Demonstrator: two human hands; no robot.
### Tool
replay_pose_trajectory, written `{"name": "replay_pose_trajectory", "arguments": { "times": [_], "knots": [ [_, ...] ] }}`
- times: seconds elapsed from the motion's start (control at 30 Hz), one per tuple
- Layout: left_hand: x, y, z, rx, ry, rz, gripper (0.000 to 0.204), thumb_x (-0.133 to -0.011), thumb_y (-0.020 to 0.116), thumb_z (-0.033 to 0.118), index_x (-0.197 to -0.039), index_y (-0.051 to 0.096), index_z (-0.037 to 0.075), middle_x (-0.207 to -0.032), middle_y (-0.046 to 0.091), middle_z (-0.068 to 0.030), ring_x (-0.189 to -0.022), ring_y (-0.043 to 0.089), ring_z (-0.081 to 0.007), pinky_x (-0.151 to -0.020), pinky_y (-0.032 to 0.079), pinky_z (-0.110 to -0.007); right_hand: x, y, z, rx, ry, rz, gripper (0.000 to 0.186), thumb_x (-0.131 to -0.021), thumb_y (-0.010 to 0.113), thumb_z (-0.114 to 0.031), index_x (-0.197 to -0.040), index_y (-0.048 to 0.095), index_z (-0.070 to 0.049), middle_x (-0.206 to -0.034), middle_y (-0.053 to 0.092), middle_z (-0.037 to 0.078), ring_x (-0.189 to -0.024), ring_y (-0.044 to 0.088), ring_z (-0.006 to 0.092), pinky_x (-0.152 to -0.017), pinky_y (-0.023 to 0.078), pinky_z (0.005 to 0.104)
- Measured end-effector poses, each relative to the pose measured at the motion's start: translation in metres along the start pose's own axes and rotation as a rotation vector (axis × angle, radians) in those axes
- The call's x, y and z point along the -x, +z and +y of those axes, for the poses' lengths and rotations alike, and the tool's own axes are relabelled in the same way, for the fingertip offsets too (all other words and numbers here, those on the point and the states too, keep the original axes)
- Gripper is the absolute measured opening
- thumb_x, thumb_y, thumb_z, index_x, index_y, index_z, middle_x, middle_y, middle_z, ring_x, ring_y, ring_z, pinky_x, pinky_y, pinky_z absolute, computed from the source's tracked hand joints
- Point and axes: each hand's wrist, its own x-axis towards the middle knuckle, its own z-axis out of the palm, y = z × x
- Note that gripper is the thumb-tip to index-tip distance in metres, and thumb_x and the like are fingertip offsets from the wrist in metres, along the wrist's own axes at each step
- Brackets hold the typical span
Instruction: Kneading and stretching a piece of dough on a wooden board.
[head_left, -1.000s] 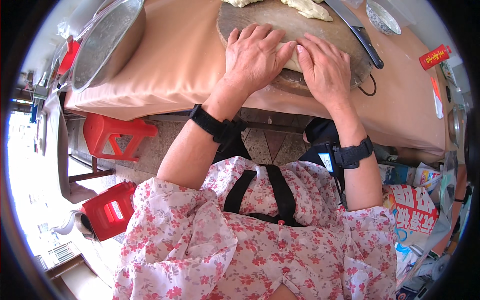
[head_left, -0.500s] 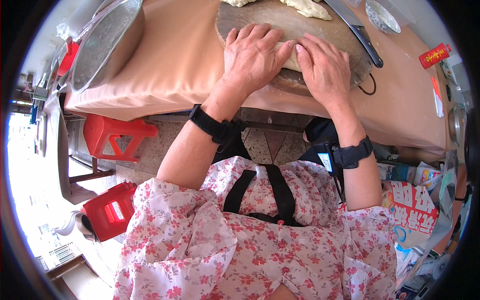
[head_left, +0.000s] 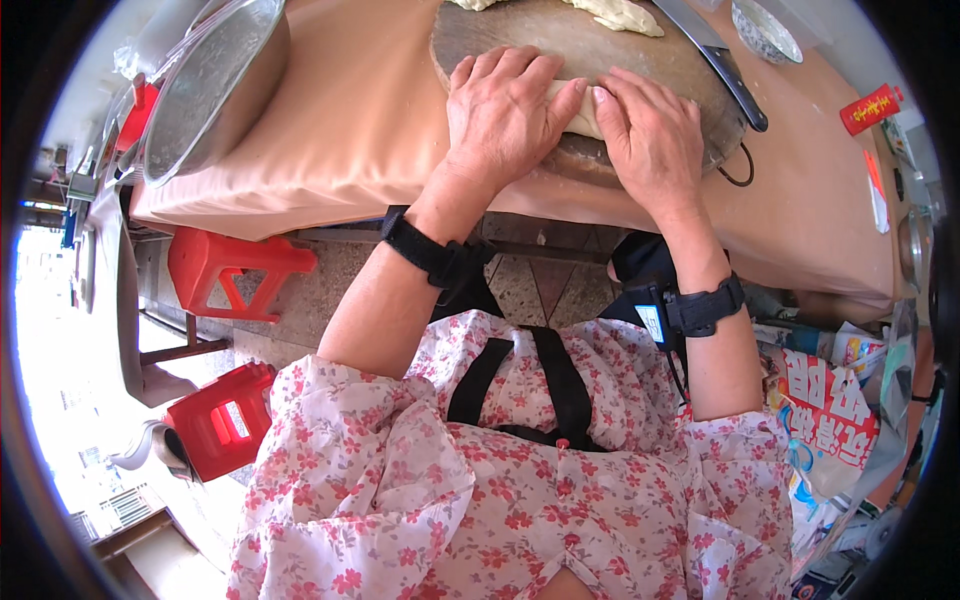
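Note:
A pale roll of dough (head_left: 584, 122) lies near the front edge of a round wooden cutting board (head_left: 583, 55), mostly covered by my hands. My left hand (head_left: 507, 112) rests over its left part, fingers stretched forward and a little spread. On the right part lies my right hand (head_left: 652, 128), its fingers also extended over the dough. The two thumbs nearly meet above the visible middle of the roll. Farther back on the board are another dough piece (head_left: 618, 16) and a bit of dough at the top edge. A black-handled knife (head_left: 735, 88) lies along the board's right side.
A large metal basin (head_left: 215, 95) stands at the table's left. At the back right is a patterned bowl (head_left: 765, 32), with a red packet (head_left: 871, 109) nearer the right edge. Red plastic stools (head_left: 235, 270) stand below left; bags (head_left: 825, 420) are piled below right.
Hardly anything differs. Both hands stay over the dough roll in nearly the same place, and the whole view has shifted very slightly.

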Motion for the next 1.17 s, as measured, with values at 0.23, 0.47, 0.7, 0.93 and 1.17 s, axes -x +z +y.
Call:
{"name": "replay_pose_trajectory", "arguments": {
  "times": [0.23, 0.47, 0.7, 0.93, 1.17],
  "knots": [
    [0.001, 0.0, -0.001, 0.015, 0.001, -0.005, 0.036, -0.092, 0.054, 0.038, -0.11, 0.066, 0.01, -0.114, 0.065, -0.0103, -0.11, 0.058, -0.0325, -0.095, 0.042, -0.043, 0.001, 0.002, 0.0, 0.03, -0.02, 0.002, 0.036, -0.094, 0.051, -0.036, -0.103, 0.07, -0.007, -0.113, 0.067, 0.008, -0.109, 0.059, 0.0256, -0.091, 0.041, 0.0426],
    [-0.014, -0.013, -0.001, -0.042, -0.05, -0.359, 0.046, -0.096, 0.042, 0.047, -0.127, 0.058, 0.016, -0.134, 0.055, -0.0093, -0.131, 0.044, -0.0311, -0.106, 0.032, -0.051, -0.002, 0.005, 0.006, 0.075, -0.014, -0.11, 0.039, -0.097, 0.043, -0.04, -0.115, 0.067, -0.015, -0.125, 0.062, 0.008, -0.122, 0.053, 0.0267, -0.097, 0.037, 0.0463],
    [-0.019, -0.016, -0.001, -0.089, -0.011, -0.377, 0.047, -0.098, 0.04, 0.048, -0.129, 0.058, 0.017, -0.135, 0.054, -0.0091, -0.131, 0.043, -0.0306, -0.107, 0.03, -0.051, -0.008, 0.001, 0.005, 0.075, 0.006, -0.137, 0.039, -0.097, 0.042, -0.039, -0.116, 0.067, -0.015, -0.126, 0.061, 0.007, -0.12, 0.053, 0.027, -0.096, 0.038, 0.0462],
    [-0.002, -0.016, -0.016, 0.133, 0.129, -0.201, 0.045, -0.091, 0.059, 0.039, -0.125, 0.059, 0.011, -0.125, 0.058, -0.0118, -0.114, 0.053, -0.0317, -0.097, 0.041, -0.044, 0.003, -0.011, 0.004, -0.011, -0.084, -0.134, 0.039, -0.094, 0.051, -0.036, -0.119, 0.061, -0.007, -0.12, 0.061, 0.01, -0.116, 0.054, 0.0288, -0.095, 0.038, 0.0453],
    [0.011, -0.026, -0.027, 0.211, 0.17, -0.217, 0.06, -0.082, 0.069, 0.042, -0.132, 0.054, 0.012, -0.135, 0.049, -0.0183, -0.119, 0.049, -0.0361, -0.103, 0.038, -0.044, 0.017, -0.024, 0.009, -0.036, -0.138, -0.153, 0.054, -0.089, 0.058, -0.044, -0.129, 0.055, -0.008, -0.127, 0.058, 0.011, -0.12, 0.05, 0.0291, -0.1, 0.034, 0.0453]
  ]
}}
